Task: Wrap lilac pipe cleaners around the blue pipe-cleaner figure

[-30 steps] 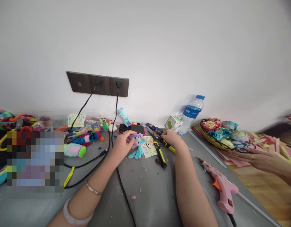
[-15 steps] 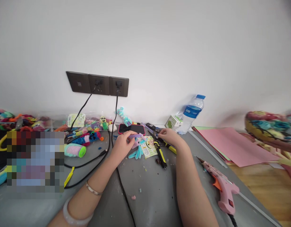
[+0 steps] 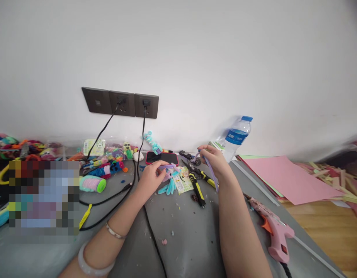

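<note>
My left hand point(image 3: 151, 178) is closed, pinching a purple pipe cleaner point(image 3: 166, 166) just in front of the phone point(image 3: 161, 158). In my right hand point(image 3: 213, 161), raised a little above the table, another length of purple pipe cleaner point(image 3: 211, 172) hangs down past the wrist. Below and left of that hand lie pliers with black and yellow handles point(image 3: 197, 190), their jaws pointing to the wall. A printed card point(image 3: 184, 180) sits between the hands. Light blue pipe cleaner loops point(image 3: 168, 188) rest beside it, next to a pink and purple piece partly hidden by my left fingers.
A pink glue gun point(image 3: 272, 227) lies at the right, near coloured paper point(image 3: 291, 177). Behind my right hand a water bottle point(image 3: 238, 135) leans on the wall. Black cables point(image 3: 151, 231) cross the table from the sockets. Colourful pipe cleaner crafts point(image 3: 109, 170) crowd the left.
My right hand has moved up and to the right from beside the pliers, with a purple pipe cleaner now in it. The blurred colourful item at the far right has gone. My left hand stays put.
</note>
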### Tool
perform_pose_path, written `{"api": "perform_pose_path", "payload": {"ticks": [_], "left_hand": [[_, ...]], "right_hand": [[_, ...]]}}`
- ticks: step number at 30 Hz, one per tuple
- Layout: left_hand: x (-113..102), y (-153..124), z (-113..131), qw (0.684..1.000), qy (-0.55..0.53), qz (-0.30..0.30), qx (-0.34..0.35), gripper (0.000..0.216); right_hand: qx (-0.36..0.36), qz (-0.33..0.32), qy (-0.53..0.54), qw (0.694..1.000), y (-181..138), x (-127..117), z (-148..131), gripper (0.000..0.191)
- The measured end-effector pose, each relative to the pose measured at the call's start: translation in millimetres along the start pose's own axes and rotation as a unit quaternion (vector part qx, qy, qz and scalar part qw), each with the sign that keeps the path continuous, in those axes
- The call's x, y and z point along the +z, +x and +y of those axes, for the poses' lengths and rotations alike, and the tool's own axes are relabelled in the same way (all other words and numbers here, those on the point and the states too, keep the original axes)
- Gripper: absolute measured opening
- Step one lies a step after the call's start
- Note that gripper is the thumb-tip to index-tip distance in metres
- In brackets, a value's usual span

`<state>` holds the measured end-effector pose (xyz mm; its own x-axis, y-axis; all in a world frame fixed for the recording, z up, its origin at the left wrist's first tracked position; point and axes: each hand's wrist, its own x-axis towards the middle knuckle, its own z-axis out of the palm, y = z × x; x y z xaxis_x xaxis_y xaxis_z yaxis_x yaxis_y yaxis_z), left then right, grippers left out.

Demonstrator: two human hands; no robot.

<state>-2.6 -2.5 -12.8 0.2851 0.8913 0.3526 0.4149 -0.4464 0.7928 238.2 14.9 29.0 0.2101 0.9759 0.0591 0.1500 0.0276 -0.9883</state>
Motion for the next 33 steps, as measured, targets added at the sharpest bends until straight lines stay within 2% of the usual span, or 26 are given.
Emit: {"api": "perform_pose_path", "payload": {"ticks": [5, 8, 10, 15, 19, 23, 27, 33], "left_hand": [[0, 0, 0, 1.0, -0.003, -0.002, -0.001, 0.025], [0, 0, 0, 1.0, -0.003, -0.004, -0.005, 0.025], [-1, 0, 1, 1.0, -0.004, -0.004, -0.009, 0.025], [-1, -1, 1, 1.0, -0.005, -0.014, -0.014, 0.026], [2, 0, -3, 1.0, -0.012, -0.01, -0.019, 0.026], [4, 0, -5, 0.999, -0.044, 0.002, -0.019, 0.028], [3, 2, -6, 0.993, -0.107, -0.003, -0.046, 0.03], [2, 5, -8, 0.978, -0.197, 0.003, -0.068, 0.029]], "right_hand": [[-0.063, -0.012, 0.143, 0.988, -3, -1, -13, 0.021], [-0.122, -0.009, 0.188, 0.974, -6, -2, -19, 0.023], [-0.137, -0.006, 0.202, 0.97, -7, -3, -20, 0.027], [-0.097, -0.023, 0.168, 0.981, -4, 4, -15, 0.044], [-0.066, -0.037, 0.138, 0.988, -2, 13, -11, 0.036], [-0.052, -0.041, 0.158, 0.985, -1, 21, -9, 0.034], [-0.046, -0.062, 0.188, 0.979, 0, 26, -7, 0.034], [-0.023, -0.096, 0.173, 0.98, -1, 33, -5, 0.036]]}}
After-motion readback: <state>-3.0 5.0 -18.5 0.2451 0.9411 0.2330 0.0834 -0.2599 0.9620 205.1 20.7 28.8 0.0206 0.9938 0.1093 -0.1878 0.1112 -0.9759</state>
